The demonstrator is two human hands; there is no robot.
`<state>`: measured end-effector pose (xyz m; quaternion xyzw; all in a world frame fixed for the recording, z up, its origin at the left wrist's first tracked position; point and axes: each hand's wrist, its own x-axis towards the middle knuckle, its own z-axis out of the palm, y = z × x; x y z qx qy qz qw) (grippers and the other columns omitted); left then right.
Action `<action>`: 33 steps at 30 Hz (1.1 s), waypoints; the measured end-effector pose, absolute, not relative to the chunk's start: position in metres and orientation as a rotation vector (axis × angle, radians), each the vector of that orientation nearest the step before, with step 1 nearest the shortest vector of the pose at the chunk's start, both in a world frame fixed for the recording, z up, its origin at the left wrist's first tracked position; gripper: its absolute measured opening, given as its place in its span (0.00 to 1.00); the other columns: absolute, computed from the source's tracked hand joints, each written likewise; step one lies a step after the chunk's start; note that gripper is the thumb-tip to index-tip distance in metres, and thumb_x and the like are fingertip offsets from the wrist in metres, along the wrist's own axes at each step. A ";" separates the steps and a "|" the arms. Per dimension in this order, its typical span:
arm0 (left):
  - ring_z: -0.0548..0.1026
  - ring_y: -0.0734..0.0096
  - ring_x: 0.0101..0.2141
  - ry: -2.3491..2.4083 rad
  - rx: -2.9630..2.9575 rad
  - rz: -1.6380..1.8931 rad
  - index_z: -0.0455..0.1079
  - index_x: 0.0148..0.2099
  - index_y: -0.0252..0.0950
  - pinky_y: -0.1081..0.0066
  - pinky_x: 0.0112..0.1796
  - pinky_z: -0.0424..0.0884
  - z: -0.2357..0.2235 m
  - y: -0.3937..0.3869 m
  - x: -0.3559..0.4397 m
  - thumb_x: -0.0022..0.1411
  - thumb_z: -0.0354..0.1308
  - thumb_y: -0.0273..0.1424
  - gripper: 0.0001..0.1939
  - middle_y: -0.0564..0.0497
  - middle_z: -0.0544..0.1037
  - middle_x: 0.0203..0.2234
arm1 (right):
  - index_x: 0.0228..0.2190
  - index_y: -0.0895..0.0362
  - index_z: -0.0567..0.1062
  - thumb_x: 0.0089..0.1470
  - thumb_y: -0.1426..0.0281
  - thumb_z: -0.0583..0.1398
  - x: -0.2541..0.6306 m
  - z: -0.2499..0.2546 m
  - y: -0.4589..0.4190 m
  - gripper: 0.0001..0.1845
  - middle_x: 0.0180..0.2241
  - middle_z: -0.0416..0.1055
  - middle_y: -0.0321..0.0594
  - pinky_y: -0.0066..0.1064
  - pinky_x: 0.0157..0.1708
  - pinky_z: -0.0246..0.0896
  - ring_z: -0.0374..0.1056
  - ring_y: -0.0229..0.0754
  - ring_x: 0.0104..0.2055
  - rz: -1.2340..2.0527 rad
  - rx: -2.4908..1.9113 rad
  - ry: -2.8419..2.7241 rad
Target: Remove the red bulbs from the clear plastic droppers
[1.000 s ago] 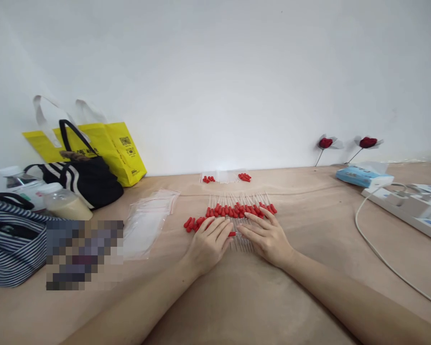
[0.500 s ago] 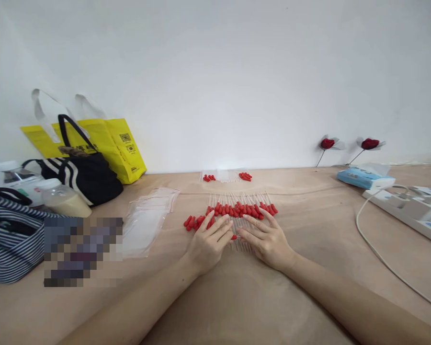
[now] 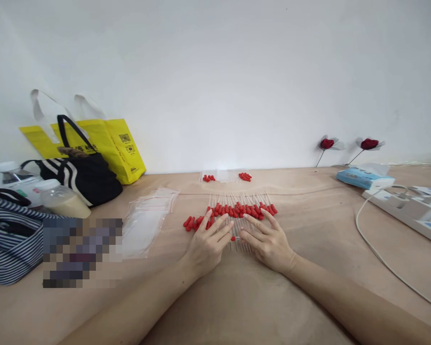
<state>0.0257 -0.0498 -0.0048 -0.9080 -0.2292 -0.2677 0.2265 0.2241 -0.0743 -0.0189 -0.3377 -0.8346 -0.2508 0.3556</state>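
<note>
A row of thin clear tubes with red caps [image 3: 242, 210] lies on the tan table [image 3: 309, 225] in front of me. My left hand [image 3: 207, 242] rests flat on the left part of the row, fingers stretched out and spread. Beside it my right hand [image 3: 266, 238] lies flat on the tubes too, fingers apart. Neither hand grips anything. A few loose red caps [image 3: 192, 222] lie just left of my left hand. A smaller clear packet with red caps [image 3: 225, 177] sits farther back by the wall.
Clear zip bags [image 3: 145, 223] lie left of the tubes. Striped bags [image 3: 7, 237], a black bag [image 3: 81, 175], a yellow bag [image 3: 118, 148] and a bottle [image 3: 62, 199] crowd the left. A power strip [image 3: 409, 211] with a white cable, a blue pack [image 3: 361, 176] and two red flowers [image 3: 346, 143] stand right.
Both hands stay flat on the tubes; the fingers have spread and shifted slightly. The view has moved a little.
</note>
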 end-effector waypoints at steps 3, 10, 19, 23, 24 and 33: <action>0.59 0.65 0.53 -0.638 -2.524 -0.742 0.68 0.40 0.35 0.51 0.56 0.42 -0.006 -0.049 0.026 0.57 0.43 0.19 0.15 0.50 0.71 0.46 | 0.33 0.54 0.72 0.54 0.76 0.51 0.224 -0.020 -0.074 0.11 0.31 0.75 0.35 0.44 0.56 0.37 0.59 0.40 0.52 -0.628 -0.889 -2.146; 0.63 0.67 0.51 -0.653 -2.539 -0.799 0.68 0.40 0.33 0.53 0.56 0.45 -0.009 -0.047 0.025 0.57 0.41 0.19 0.16 0.48 0.73 0.43 | 0.32 0.54 0.72 0.54 0.73 0.53 0.224 -0.020 -0.073 0.08 0.28 0.75 0.34 0.41 0.51 0.44 0.63 0.41 0.48 -0.572 -0.925 -2.120; 0.70 0.67 0.39 -0.829 -2.508 -0.988 0.68 0.37 0.33 0.64 0.43 0.65 0.003 -0.053 0.023 0.60 0.45 0.26 0.10 0.47 0.73 0.35 | 0.40 0.57 0.71 0.56 0.69 0.48 0.246 -0.024 -0.069 0.15 0.27 0.69 0.38 0.24 0.22 0.55 0.65 0.35 0.26 -0.490 -1.287 -1.962; 0.69 0.73 0.29 -1.197 -2.480 -1.165 0.68 0.37 0.34 0.72 0.31 0.68 0.019 -0.037 0.006 0.60 0.46 0.29 0.11 0.49 0.69 0.28 | 0.42 0.57 0.68 0.55 0.72 0.46 0.252 -0.027 -0.071 0.16 0.29 0.68 0.41 0.26 0.22 0.57 0.66 0.38 0.28 -0.377 -1.416 -1.987; 0.69 0.74 0.28 -1.314 -2.472 -1.201 0.68 0.37 0.35 0.72 0.30 0.67 0.023 -0.030 -0.001 0.59 0.47 0.30 0.10 0.50 0.69 0.27 | 0.41 0.57 0.68 0.54 0.73 0.46 0.253 -0.027 -0.072 0.15 0.30 0.69 0.41 0.26 0.22 0.57 0.67 0.38 0.28 -0.338 -1.433 -1.992; 0.66 0.76 0.21 -2.114 -2.308 -1.283 0.62 0.27 0.35 0.76 0.24 0.63 0.025 0.005 -0.044 0.46 0.56 0.42 0.14 0.56 0.68 0.19 | 0.27 0.57 0.65 0.46 0.81 0.47 0.251 -0.030 -0.071 0.11 0.26 0.68 0.39 0.27 0.22 0.56 0.65 0.38 0.25 -0.152 -1.452 -1.967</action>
